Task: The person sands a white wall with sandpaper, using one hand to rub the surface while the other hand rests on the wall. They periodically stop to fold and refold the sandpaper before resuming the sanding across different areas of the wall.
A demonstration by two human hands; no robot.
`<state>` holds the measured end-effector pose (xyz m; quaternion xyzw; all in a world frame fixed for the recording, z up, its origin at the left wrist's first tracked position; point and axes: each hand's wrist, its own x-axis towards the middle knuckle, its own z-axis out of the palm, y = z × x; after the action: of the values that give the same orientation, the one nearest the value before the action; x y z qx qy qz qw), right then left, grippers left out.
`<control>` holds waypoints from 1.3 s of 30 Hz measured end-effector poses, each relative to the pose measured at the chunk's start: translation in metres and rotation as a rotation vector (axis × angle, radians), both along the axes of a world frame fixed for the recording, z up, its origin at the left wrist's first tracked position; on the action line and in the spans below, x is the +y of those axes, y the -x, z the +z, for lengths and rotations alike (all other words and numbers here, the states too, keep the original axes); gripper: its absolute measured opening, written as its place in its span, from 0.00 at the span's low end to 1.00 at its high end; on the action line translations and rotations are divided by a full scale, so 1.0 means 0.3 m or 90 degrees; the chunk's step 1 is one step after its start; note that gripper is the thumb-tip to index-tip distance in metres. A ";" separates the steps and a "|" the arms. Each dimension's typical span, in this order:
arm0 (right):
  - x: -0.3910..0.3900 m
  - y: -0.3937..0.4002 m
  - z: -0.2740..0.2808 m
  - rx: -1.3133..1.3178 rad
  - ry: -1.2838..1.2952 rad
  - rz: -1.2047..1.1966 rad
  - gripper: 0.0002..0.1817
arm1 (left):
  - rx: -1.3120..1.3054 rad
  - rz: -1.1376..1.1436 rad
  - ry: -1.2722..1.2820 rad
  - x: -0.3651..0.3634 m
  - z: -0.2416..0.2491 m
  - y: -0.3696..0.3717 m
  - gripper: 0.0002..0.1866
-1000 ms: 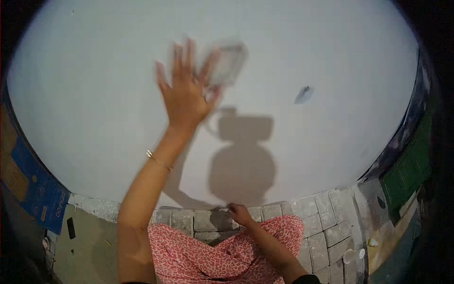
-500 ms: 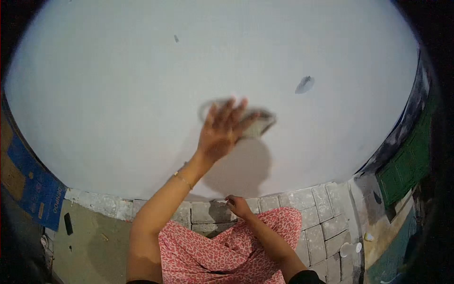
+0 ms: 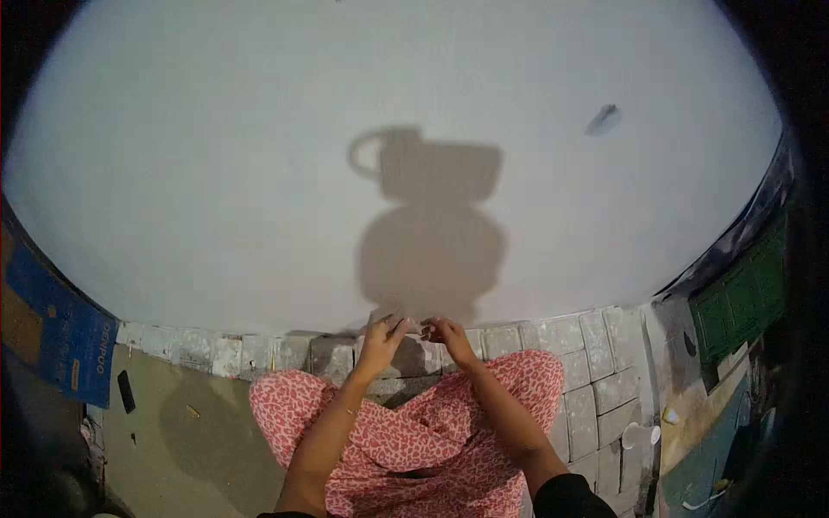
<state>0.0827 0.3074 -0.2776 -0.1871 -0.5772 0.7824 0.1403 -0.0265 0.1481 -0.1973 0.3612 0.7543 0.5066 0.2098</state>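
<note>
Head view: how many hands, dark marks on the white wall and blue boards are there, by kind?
Hands: 2 (left hand, right hand)
Dark mark: 1
Blue board: 1
Total: 4

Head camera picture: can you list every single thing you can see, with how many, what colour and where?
wall: one, white, fills the upper view
dark mark: one, grey, upper right on the wall
shadow: one, grey, middle of the wall
paving blocks: many, grey, along the wall's foot
blue board: one, blue, far left
green panel: one, green, far right
patterned garment: one, pink and white, over the lap
left hand: raised by the wall's foot
right hand: beside it, fingertips close together
</note>
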 end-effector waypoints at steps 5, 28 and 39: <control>0.023 0.006 -0.045 0.012 0.133 0.012 0.24 | -0.052 -0.020 0.046 0.026 -0.026 0.029 0.23; 0.024 -0.011 -0.025 0.098 0.164 -0.023 0.12 | -0.041 -0.054 -0.041 0.044 -0.113 0.062 0.18; 0.020 -0.013 0.010 0.001 0.085 -0.070 0.09 | -0.125 -0.054 -0.077 0.050 -0.183 0.070 0.12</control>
<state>0.0866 0.3133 -0.2746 -0.2268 -0.5127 0.8104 0.1703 -0.0475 0.1630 -0.2524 0.3535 0.6824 0.5745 0.2815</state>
